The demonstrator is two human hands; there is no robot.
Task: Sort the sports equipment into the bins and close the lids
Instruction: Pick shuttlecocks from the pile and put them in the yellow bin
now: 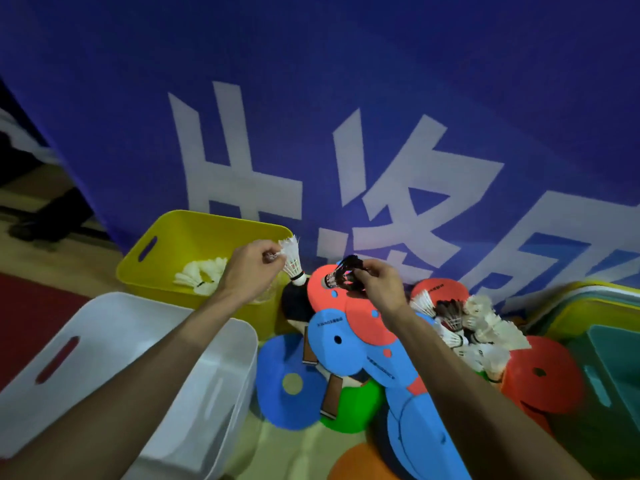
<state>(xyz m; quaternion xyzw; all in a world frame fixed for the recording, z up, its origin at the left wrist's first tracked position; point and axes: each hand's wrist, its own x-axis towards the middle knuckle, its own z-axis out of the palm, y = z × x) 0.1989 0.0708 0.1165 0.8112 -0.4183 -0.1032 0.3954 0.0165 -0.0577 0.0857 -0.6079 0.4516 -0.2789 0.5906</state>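
The scene was set low on a pale floor (277, 448) against a large blue banner (381, 81) printed with big white characters, which closed off almost the whole background. To the banner's left a narrow gap showed a dim, blurred part of the room, too dark to make out. A dark red mat (31, 306) covered the floor at the left edge. A yellow bin (152, 289) stood against the banner with several white shuttlecocks (202, 275) lying in it, and a white bin (97, 327) sat just in front of it, nearer the person. A teal bin (620, 358) was partly in view at the far right. Between the bins the floor was heaped with overlapping gear: a red paddle (325, 292), a blue paddle (332, 351), a green disc (353, 407), a red disc (540, 379), and a loose pile of shuttlecocks (485, 327), mostly white with a few dark ones, lying near the banner. The left hand (251, 271) was raised over the yellow bin's right end, its fingertips pinching the feathers of a white shuttlecock (292, 259) with the cork end pointing down. The right hand (382, 285) was held above the paddles, fingers curled and pinching a black shuttlecock (346, 276) by its feathers, cork end turned left.
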